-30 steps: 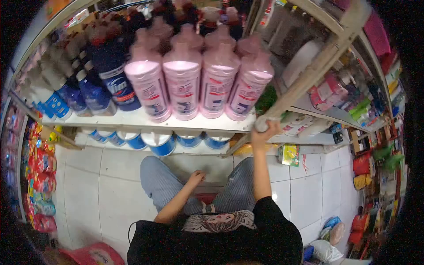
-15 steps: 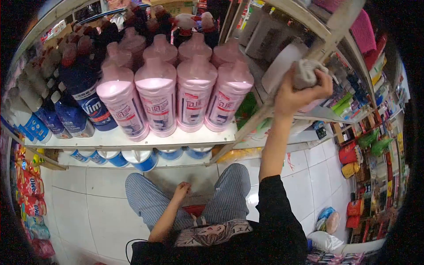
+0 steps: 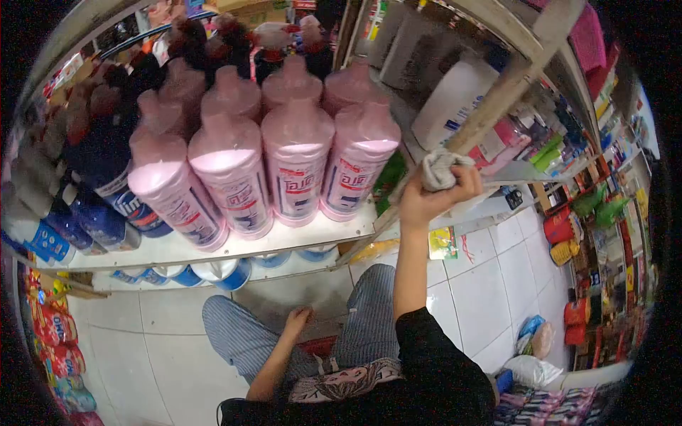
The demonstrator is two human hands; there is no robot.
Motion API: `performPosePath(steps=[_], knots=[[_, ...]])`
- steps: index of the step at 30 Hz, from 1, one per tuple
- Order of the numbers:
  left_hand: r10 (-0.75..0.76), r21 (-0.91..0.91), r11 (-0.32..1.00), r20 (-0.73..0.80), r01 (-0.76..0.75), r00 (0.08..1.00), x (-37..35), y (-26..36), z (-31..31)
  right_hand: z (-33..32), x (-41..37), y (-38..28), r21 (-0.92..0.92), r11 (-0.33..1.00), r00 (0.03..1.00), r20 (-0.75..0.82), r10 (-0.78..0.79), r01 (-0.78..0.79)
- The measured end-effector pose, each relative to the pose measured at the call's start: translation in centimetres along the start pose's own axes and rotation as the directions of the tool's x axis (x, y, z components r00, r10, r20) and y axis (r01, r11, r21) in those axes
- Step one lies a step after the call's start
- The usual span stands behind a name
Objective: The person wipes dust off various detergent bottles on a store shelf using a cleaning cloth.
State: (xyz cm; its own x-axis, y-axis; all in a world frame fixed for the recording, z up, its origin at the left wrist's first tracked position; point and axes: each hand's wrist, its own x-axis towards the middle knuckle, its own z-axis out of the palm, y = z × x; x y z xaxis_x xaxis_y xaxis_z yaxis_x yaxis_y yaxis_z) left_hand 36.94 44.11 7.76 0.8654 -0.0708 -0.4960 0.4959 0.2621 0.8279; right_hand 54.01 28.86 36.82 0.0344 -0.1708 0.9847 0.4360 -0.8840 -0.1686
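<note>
A crumpled pale grey cloth [image 3: 439, 170] is gripped in my right hand [image 3: 433, 199], against the slanting wooden shelf post [image 3: 490, 113]. My left hand [image 3: 301, 318] hangs between my knees near my left thigh, its fingers curled; whether it holds anything is too small to tell. To the left of my right hand, pink bottles [image 3: 297, 170] stand in rows on the white shelf [image 3: 298, 241]. Dark blue bottles [image 3: 142, 209] stand left of them. Behind the post, a white bottle [image 3: 455, 103] leans beside pink packs [image 3: 497, 145].
White and blue tubs [image 3: 231, 273] sit under the shelf. Red detergent packs [image 3: 57, 326] line the far left. Plastic bags [image 3: 533, 370] lie on the tiled floor [image 3: 483, 312] at the lower right, near shelves of small goods [image 3: 604, 284]. A yellow-green packet [image 3: 442, 243] shows beside my right forearm.
My right hand has moved down and left along the post with the cloth. The white bottle behind it is now more exposed. My left hand has shifted slightly downward in view.
</note>
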Motion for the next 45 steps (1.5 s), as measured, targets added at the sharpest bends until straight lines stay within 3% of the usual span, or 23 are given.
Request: performPosePath(steps=[3,5,6,8,12,14,17,21,23,24,25,26,27,28,29,30,35,36,38,40,44,45], knots=[[-0.008,0.095,0.995,0.07,0.001,0.998,0.0,-0.7,-0.4,-0.1,-0.8,0.5,0.048,0.998,0.999,0.02,0.03,-0.031],[0.146,0.085,0.985,0.066,-0.152,0.987,1.2,-2.9,-0.8,0.0,-1.1,0.7,0.064,0.997,0.999,-0.007,0.038,-0.037],[0.147,0.095,0.984,0.069,-0.153,0.987,0.9,-2.2,-0.7,-0.1,-1.4,0.8,0.068,0.997,0.999,-0.001,0.038,-0.038],[0.045,0.029,0.998,0.058,-0.047,0.997,-0.2,-0.2,-0.3,-0.5,-1.7,0.7,0.039,0.998,0.999,0.032,0.04,-0.041],[0.086,-0.037,0.996,0.064,-0.083,0.994,1.1,-2.2,-1.5,-0.7,-3.1,1.2,0.064,0.997,0.998,0.04,0.042,-0.045],[-0.096,-0.001,0.995,0.06,0.097,0.994,1.1,-1.6,-1.4,-0.8,-3.8,1.4,0.063,0.996,0.998,0.044,0.053,-0.056],[0.009,0.02,1.0,-0.014,-0.009,1.0,0.9,-1.9,-1.3,-1.3,-5.8,1.5,0.089,0.99,0.993,0.06,0.101,-0.106],[-0.026,0.059,0.998,0.008,0.025,1.0,0.7,-1.3,-1.1,-2.6,-8.2,2.0,0.091,0.99,0.985,0.143,0.095,-0.108],[-0.069,0.008,0.998,-0.073,0.07,0.995,-0.3,-0.4,-0.5,-4.3,-8.5,1.7,0.079,0.963,0.894,0.397,0.205,-0.256],[-0.074,0.019,0.997,-0.079,0.076,0.994,-0.1,-0.7,-0.8,-5.6,-7.9,1.5,0.125,0.92,0.853,0.437,0.286,-0.372],[-0.009,0.036,0.999,-0.049,0.011,0.999,0.4,-1.1,-1.2,-6.5,-7.0,0.7,0.126,0.915,0.85,0.437,0.296,-0.383],[0.05,0.049,0.998,-0.018,-0.049,0.999,0.7,-1.6,-1.5,-7.4,-6.1,-0.1,0.35,0.58,0.677,0.397,0.619,-0.736],[0.015,0.059,0.998,-0.069,-0.011,0.997,0.4,-1.2,-1.3,-8.4,-5.6,-0.8,0.531,0.09,0.364,0.437,0.823,-0.842],[-0.025,0.071,0.997,-0.118,0.033,0.993,0.1,-0.7,-0.8,-9.2,-5.4,-0.7,0.521,0.08,0.342,0.431,0.835,-0.85],[-0.034,0.07,0.997,-0.111,0.041,0.993,0.2,-0.8,-0.8,-9.8,-5.1,-0.2,0.609,-0.384,0.246,0.702,0.668,-0.694],[-0.037,0.071,0.996,-0.103,0.044,0.994,0.4,-1.0,-0.9,-10.3,-4.7,0.1,0.48,-0.773,0.272,0.876,0.398,-0.414],[-0.055,0.168,0.983,-0.104,0.072,0.993,0.0,-0.2,-0.9,-10.8,-2.3,-1.7,0.499,-0.793,0.323,0.859,0.398,-0.349],[-0.038,0.152,0.987,-0.105,0.054,0.994,0.3,-0.5,-1.1,-10.5,-2.6,-1.8,0.449,-0.843,0.411,0.857,0.311,-0.296],[-0.025,0.131,0.991,-0.108,0.039,0.994,0.8,-1.2,-1.3,-10.6,-2.7,-2.0,0.384,-0.889,0.496,0.839,0.223,-0.251],[-0.024,0.103,0.994,-0.091,0.033,0.996,0.8,-1.3,-1.5,-11.1,-2.2,-2.7,0.372,-0.862,0.447,0.872,0.198,-0.344],[0.01,0.144,0.99,-0.066,0.0,0.998,-0.9,1.2,0.0,-10.9,-2.4,-3.3,0.325,-0.893,0.42,0.89,0.178,-0.31],[0.052,0.048,0.997,0.003,-0.052,0.999,-1.8,2.6,1.0,-10.9,-2.3,-3.6,0.34,-0.885,0.377,0.902,0.21,-0.319]])
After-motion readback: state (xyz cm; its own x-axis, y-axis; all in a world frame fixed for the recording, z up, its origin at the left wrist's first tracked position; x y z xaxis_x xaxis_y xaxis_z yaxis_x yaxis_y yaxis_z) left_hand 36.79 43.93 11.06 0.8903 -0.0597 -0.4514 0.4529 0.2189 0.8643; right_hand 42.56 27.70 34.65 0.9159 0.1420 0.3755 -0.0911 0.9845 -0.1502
